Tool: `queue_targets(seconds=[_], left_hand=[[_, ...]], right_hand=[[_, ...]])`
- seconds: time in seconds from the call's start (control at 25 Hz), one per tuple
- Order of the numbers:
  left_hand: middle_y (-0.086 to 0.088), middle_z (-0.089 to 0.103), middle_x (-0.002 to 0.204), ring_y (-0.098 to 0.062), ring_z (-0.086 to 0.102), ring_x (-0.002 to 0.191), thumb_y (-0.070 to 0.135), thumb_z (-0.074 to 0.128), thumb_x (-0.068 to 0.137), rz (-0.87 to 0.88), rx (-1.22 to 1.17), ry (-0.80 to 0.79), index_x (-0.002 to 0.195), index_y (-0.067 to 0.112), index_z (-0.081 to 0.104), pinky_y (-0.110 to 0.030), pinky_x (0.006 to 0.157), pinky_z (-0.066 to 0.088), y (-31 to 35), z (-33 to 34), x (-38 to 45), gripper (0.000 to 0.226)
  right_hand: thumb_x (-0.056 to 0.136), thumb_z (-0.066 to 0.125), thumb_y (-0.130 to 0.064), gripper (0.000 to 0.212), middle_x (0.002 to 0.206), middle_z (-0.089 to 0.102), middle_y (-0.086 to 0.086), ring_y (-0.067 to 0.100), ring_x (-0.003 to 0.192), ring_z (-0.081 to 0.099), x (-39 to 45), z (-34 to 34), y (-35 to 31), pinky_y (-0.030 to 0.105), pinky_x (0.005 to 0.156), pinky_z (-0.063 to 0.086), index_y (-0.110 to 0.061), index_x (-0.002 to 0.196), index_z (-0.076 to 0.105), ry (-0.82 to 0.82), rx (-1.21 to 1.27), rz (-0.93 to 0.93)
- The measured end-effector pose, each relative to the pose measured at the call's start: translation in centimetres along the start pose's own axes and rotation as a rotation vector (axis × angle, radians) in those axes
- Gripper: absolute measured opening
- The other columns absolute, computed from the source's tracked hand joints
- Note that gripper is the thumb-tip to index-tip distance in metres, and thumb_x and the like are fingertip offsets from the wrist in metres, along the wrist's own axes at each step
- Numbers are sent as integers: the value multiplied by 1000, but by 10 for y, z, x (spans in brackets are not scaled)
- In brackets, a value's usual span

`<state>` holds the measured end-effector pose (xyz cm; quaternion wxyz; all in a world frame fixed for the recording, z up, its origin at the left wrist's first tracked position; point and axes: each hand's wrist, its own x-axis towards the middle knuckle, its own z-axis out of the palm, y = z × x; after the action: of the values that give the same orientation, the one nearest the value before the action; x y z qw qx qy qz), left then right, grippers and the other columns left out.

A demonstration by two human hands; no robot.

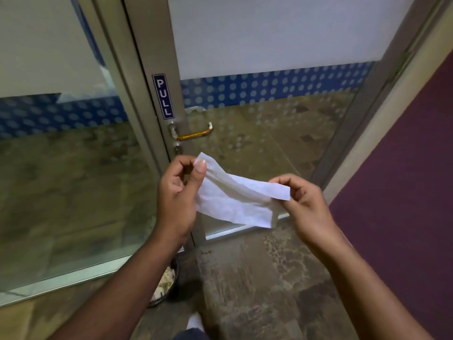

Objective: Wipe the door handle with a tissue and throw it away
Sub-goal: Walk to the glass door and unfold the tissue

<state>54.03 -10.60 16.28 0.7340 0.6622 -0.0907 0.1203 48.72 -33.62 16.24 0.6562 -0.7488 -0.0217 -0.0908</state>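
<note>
The floor [257, 278] is mottled brown-grey stone tile, worn and blotchy. A dark round bin [166, 283] with pale scraps inside stands on it by the door frame's foot, and a white-socked foot [195, 320] rests nearby.

A person's left hand [177, 192] and right hand [302, 202] each pinched one end of a white tissue [235, 200], stretching it between them. Just above the left-hand grip stood the door handle [192, 133], untouched, beneath a "PULL" sign [163, 96].
</note>
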Motion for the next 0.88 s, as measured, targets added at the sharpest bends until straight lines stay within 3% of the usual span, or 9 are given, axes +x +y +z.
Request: queue_targets(seconds=[0.16, 0.28, 0.32, 0.4, 0.52, 0.64, 0.72, 0.8, 0.88], left_hand=[[9, 76, 84, -7, 70, 81, 37, 69, 97, -108, -59, 30, 82, 34, 76, -25, 75, 57, -16, -29, 22, 17], [7, 81, 88, -5, 76, 83, 33, 64, 105, -187, -62, 48, 83, 39, 76, -19, 71, 59, -32, -44, 40, 25], [5, 81, 87, -6, 76, 81, 30, 62, 108, -215, -40, 69, 82, 39, 75, -20, 68, 59, -39, -48, 46, 30], [1, 82, 87, -11, 77, 78, 26, 64, 108, -292, 0, 103, 83, 37, 72, -22, 63, 59, -50, -56, 65, 28], [-3, 81, 90, -15, 76, 75, 19, 71, 103, -470, -17, 92, 98, 28, 69, -29, 60, 58, -58, -71, 97, 10], [-2, 78, 82, -16, 76, 69, 15, 75, 98, -635, -155, -65, 111, 25, 68, -32, 64, 62, -59, -92, 121, 18], [-4, 81, 90, -15, 78, 79, 6, 88, 82, -626, -167, -244, 114, 21, 71, -27, 71, 64, -60, -104, 129, 39], [-7, 84, 102, -14, 80, 91, -13, 89, 73, -585, -49, -376, 114, 13, 76, -23, 78, 63, -63, -112, 136, 50], [-3, 86, 106, -14, 81, 96, -16, 87, 75, -523, 121, -396, 110, 16, 81, -24, 81, 64, -66, -113, 143, 48]], right_hand=[[102, 60, -6, 24, 78, 69, -11, 2, 76, 60, 37, 25, 6, 19, 69, 45, -17, 85, 72, 0, -12, -17], [107, 54, -11, 22, 86, 69, 7, 11, 85, 58, 64, 47, 12, 28, 78, 44, -4, 98, 72, -36, 45, 38], [107, 54, -10, 22, 84, 71, 10, 8, 82, 59, 72, 53, 14, 24, 74, 46, 1, 102, 72, -35, 47, 62], [104, 56, -6, 17, 73, 71, 0, 0, 63, 59, 92, 66, 15, 17, 58, 45, 2, 104, 71, 0, 42, 133], [102, 61, -9, 18, 65, 64, -1, 6, 52, 54, 123, 82, 15, 18, 50, 43, -12, 118, 70, 59, 91, 322], [103, 56, -4, 31, 74, 63, 9, 18, 67, 55, 150, 98, 17, 32, 65, 49, -19, 124, 72, 78, 141, 470], [104, 52, -4, 32, 64, 61, 5, 16, 61, 51, 160, 103, 14, 27, 56, 46, -21, 115, 77, 34, 189, 549], [104, 52, -5, 34, 83, 73, 8, 19, 75, 66, 170, 103, 13, 26, 59, 56, -22, 100, 81, -2, 300, 611], [100, 62, -10, 24, 99, 80, 10, 20, 84, 75, 178, 100, 15, 29, 66, 63, -17, 95, 84, -50, 352, 619]])
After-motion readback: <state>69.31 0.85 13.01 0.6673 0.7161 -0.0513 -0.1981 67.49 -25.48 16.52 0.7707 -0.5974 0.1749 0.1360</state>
